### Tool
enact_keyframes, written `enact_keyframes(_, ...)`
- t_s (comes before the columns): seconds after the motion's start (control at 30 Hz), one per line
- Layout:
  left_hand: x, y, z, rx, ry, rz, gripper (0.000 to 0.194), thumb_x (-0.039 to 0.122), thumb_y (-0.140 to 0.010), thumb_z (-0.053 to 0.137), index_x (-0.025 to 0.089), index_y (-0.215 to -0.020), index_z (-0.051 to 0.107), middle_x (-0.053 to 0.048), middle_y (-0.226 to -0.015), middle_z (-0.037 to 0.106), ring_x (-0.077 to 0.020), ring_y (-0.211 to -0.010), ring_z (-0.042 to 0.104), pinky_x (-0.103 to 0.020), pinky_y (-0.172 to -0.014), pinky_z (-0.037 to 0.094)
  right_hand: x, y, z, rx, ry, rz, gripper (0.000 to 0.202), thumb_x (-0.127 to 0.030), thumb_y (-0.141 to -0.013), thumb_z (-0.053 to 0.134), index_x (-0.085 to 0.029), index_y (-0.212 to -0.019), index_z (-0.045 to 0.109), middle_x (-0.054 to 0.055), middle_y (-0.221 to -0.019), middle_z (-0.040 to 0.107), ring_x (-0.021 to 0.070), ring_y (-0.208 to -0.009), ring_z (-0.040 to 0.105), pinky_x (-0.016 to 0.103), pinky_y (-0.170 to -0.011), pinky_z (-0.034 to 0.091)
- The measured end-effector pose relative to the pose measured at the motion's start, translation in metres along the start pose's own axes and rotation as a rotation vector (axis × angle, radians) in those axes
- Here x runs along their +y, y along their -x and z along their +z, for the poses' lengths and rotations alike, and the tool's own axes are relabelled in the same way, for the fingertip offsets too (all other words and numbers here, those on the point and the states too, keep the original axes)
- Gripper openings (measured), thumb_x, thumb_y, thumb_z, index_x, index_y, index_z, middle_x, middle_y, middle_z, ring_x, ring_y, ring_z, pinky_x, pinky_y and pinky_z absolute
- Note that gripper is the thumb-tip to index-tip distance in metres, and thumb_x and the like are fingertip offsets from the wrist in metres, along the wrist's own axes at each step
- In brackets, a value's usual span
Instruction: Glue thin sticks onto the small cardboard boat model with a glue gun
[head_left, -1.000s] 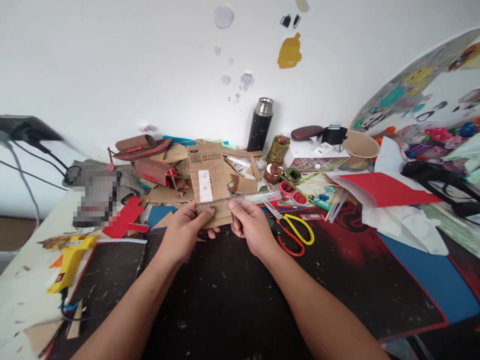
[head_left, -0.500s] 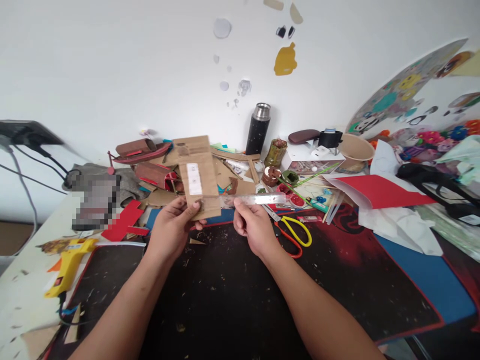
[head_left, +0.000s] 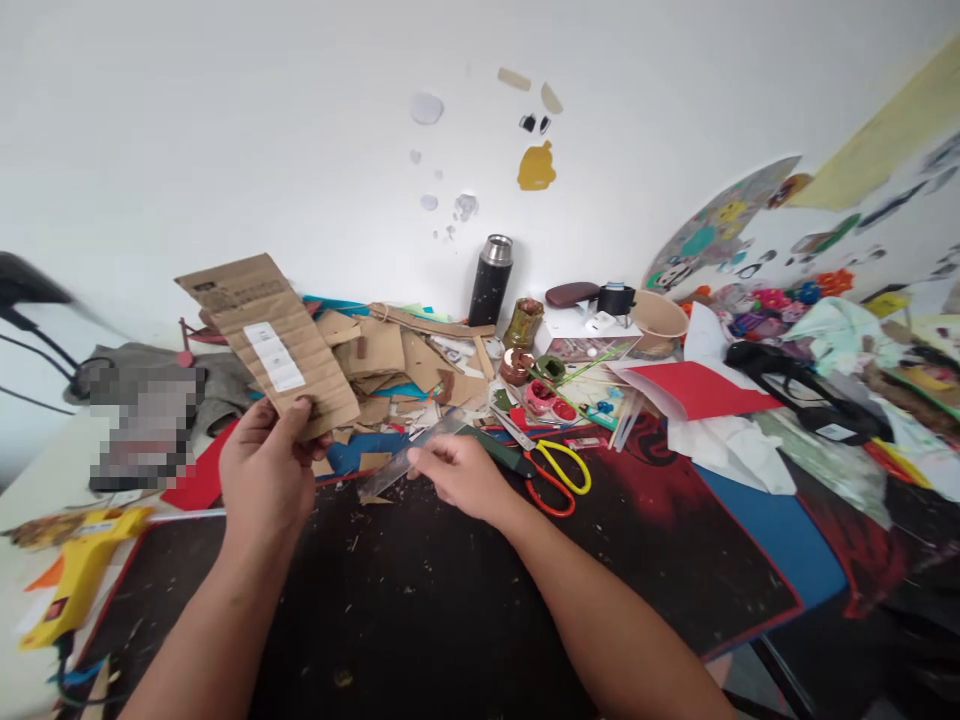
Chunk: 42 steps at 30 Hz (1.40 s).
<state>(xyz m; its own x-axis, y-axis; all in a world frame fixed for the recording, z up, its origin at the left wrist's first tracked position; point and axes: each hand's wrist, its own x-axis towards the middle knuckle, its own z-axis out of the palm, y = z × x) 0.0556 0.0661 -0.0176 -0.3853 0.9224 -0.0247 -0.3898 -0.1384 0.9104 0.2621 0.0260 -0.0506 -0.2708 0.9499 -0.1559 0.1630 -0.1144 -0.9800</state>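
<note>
My left hand [head_left: 274, 465] pinches the lower end of a brown cardboard piece [head_left: 311, 355] and holds it up, tilted to the left. A white label [head_left: 274, 358] is on its face. A clear ruler [head_left: 394, 468] slants over the dark mat, its near end low; my right hand [head_left: 457, 475] grips it between thumb and fingers. Beside that hand lie scissors [head_left: 559, 468] with one yellow and one red handle loop, and a dark green handle [head_left: 495, 448] partly hidden by the hand.
Cardboard scraps [head_left: 420, 360] are heaped at the back near a black thermos [head_left: 491, 285]. Open paint pots [head_left: 540, 395] stand right of centre. A yellow glue gun [head_left: 86, 570] lies at the left, its cord trailing. Red paper [head_left: 697, 388] rests at the right.
The cardboard has moved left and tilted, apart from the ruler. My right hand has swung the ruler from level to slanting and lowered it towards the mat. The view has shifted right.
</note>
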Motion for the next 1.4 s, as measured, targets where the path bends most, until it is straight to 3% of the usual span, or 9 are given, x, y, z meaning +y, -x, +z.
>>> enact_keyframes(0.13,-0.003,0.001,0.003,-0.019,-0.015,-0.015,0.035,0.027,-0.060,0.090,0.015,-0.087,0.071,0.003,-0.073,0.068,-0.0084,-0.047,0.054,-0.020,-0.038,0.039,-0.011,-0.007,0.001,-0.040,0.290,-0.043,0.038,-0.046,-0.099,0.068,-0.017,-0.074,0.071,-0.006,-0.055,0.051,0.0099,-0.054,0.047,0.025,-0.056,0.028)
enact_keyframes(0.33,-0.008,0.005,0.004,-0.050,-0.061,-0.059,0.038,0.031,-0.062,0.090,0.015,-0.092,0.073,0.002,-0.079,0.071,-0.0083,-0.050,0.055,-0.019,-0.040,0.041,-0.027,0.008,-0.014,0.233,0.504,-0.149,0.034,-0.047,-0.102,0.064,-0.019,-0.085,0.074,-0.001,-0.073,0.068,0.0129,-0.066,0.056,0.025,-0.064,0.035)
enact_keyframes(0.5,-0.014,0.008,0.004,-0.102,-0.113,-0.103,0.042,0.036,-0.062,0.090,0.015,-0.095,0.075,0.001,-0.082,0.072,-0.0089,-0.050,0.053,-0.020,-0.040,0.041,-0.031,0.057,-0.056,0.251,0.807,-0.094,0.022,-0.041,-0.102,0.066,-0.023,-0.103,0.078,0.004,-0.095,0.079,0.0192,-0.085,0.070,0.030,-0.079,0.045)
enact_keyframes(0.6,-0.018,0.011,0.005,-0.133,-0.130,-0.128,0.043,0.040,-0.063,0.091,0.016,-0.096,0.076,-0.001,-0.085,0.072,-0.0105,-0.058,0.056,-0.020,-0.045,0.045,-0.031,0.083,-0.087,0.234,0.940,0.033,0.031,-0.041,-0.098,0.072,-0.022,-0.122,0.075,0.008,-0.109,0.079,0.0244,-0.096,0.073,0.035,-0.087,0.050)
enact_keyframes(0.7,-0.022,0.014,0.005,-0.175,-0.126,-0.135,0.046,0.043,-0.064,0.092,0.016,-0.096,0.076,-0.001,-0.087,0.071,-0.0112,-0.062,0.054,-0.019,-0.046,0.046,-0.026,0.098,-0.108,0.203,1.084,0.081,0.046,-0.042,-0.097,0.073,-0.021,-0.137,0.069,0.014,-0.138,0.069,0.0329,-0.125,0.065,0.042,-0.104,0.049)
enact_keyframes(0.93,-0.031,0.018,0.007,-0.212,-0.173,-0.141,0.055,0.052,-0.064,0.092,0.016,-0.102,0.076,-0.005,-0.094,0.072,-0.0138,-0.069,0.056,-0.020,-0.050,0.049,-0.014,0.105,-0.112,0.092,1.224,0.164,0.048,-0.028,-0.098,0.069,-0.017,-0.144,0.064,0.018,-0.135,0.065,0.0341,-0.127,0.063,0.044,-0.108,0.049)
enact_keyframes(1.07,-0.037,0.018,0.007,-0.226,-0.180,-0.147,0.055,0.054,-0.064,0.092,0.016,-0.101,0.075,-0.002,-0.085,0.068,-0.0128,-0.063,0.055,-0.020,-0.048,0.048,-0.014,0.107,-0.114,0.075,1.253,0.170,0.049,-0.018,-0.098,0.064,-0.014,-0.147,0.061,0.019,-0.136,0.065,0.0340,-0.126,0.064,0.045,-0.107,0.051)
enact_keyframes(1.27,-0.040,0.018,0.007,-0.250,-0.169,-0.153,0.057,0.054,-0.065,0.091,0.016,-0.103,0.074,-0.003,-0.090,0.070,-0.0117,-0.059,0.054,-0.022,-0.047,0.049,-0.011,0.111,-0.112,0.041,1.295,0.151,0.033,-0.019,-0.100,0.055,-0.014,-0.130,0.069,0.018,-0.125,0.067,0.0325,-0.110,0.071,0.042,-0.094,0.055)
enact_keyframes(1.4,-0.041,0.018,0.007,-0.251,-0.184,-0.147,0.057,0.055,-0.066,0.090,0.016,-0.104,0.072,-0.001,-0.084,0.068,-0.0106,-0.056,0.052,-0.022,-0.047,0.049,-0.013,0.117,-0.115,0.083,1.200,0.145,0.029,-0.019,-0.096,0.059,-0.016,-0.122,0.070,0.015,-0.123,0.068,0.0293,-0.106,0.071,0.039,-0.091,0.053)
